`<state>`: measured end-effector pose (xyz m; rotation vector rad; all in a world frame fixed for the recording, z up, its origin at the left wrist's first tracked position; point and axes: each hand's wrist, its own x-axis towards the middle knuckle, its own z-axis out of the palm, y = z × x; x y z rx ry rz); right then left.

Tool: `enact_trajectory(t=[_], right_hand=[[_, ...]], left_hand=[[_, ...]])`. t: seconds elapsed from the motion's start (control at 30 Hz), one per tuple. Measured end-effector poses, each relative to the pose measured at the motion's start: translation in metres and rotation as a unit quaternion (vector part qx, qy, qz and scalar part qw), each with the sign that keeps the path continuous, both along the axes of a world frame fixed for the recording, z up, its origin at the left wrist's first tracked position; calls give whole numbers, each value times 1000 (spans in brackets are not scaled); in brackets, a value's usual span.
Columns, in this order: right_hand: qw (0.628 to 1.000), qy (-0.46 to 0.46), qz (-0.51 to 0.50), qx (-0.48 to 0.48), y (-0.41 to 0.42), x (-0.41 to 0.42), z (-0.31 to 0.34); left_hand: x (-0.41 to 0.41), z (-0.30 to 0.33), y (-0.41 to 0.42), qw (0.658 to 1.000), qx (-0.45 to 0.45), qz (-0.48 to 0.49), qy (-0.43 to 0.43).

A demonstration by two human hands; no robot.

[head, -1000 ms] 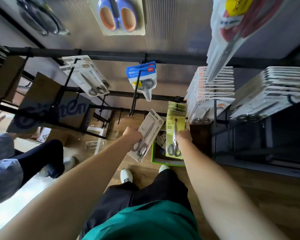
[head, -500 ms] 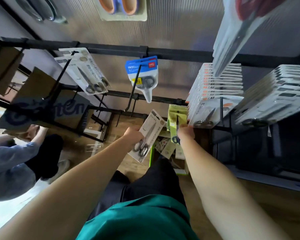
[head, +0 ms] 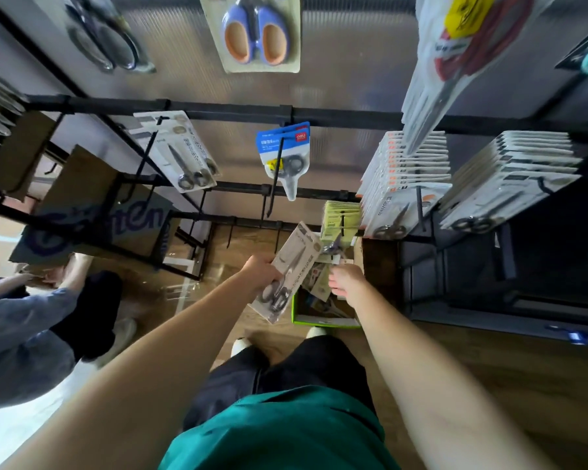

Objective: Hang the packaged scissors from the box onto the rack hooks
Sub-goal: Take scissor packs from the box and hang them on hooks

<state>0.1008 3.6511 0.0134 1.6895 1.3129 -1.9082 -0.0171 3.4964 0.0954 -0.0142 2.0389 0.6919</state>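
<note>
Packaged scissors, grey-white card, held tilted in the left hand just above and left of the green box on the floor; left fingers curl round the lower half of the card, near the handles. Right hand is down at the box mouth over loose packs; its fingers point down into the box, and I cannot tell whether they grip anything. Just above the box, a row of yellow-green packs hangs on a low hook, with a pair of scissors visible at its front. Progress, as a judgement: partly done. Several hooks are loaded, namely two dense white stacks at right, a blue pack in the middle and a short grey-white row at left that seems to match the card in hand. Several low hooks stand bare and the box still holds packs, so more hanging is left; the held card probably goes on the grey-white row. Rack: black bars before a ribbed translucent panel, with larger scissors hung higher up. Floor is wood plank. Cardboard sheets lean behind the rack at left, and a second person's sleeve shows at the left edge.
</note>
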Motion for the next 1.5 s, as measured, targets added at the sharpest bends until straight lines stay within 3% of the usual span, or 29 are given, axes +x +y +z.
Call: enact_trajectory(t=[0.13,0.3,0.5,0.57,0.6,0.73,0.93,1.03,1.2,1.37,1.5], right_hand=[[995,89,16,-47,-24,-3,32],[990,141,-18,-15,-41,-8,47],[987,121,17,105,-49,-17,67],[984,108,29,139,-50,-16,74],[982,99,32,157,-50,-14,75],[973,79,6,218,-49,5,80],[953,49,-79,287,-46,58,116],[932,44,-137,333,-32,86,131],[894,73,-219,385,-4,126,172],[870,98,-250,414,50,151,198],[872,92,-218,429,95,165,208]], left_hand=[[3,9,-10,999,19,-24,-28],[-1,10,-27,997,35,-54,-44],[-23,16,-36,997,38,-50,-38],[-35,19,-38,995,31,-65,-73],[-38,25,-39,992,22,-114,-54],[-43,41,-22,985,57,-162,-24],[-19,74,23,927,100,-355,62],[0,89,44,878,108,-442,146],[38,107,83,819,116,-517,219],[79,119,122,807,111,-524,248],[103,117,151,815,94,-514,251]])
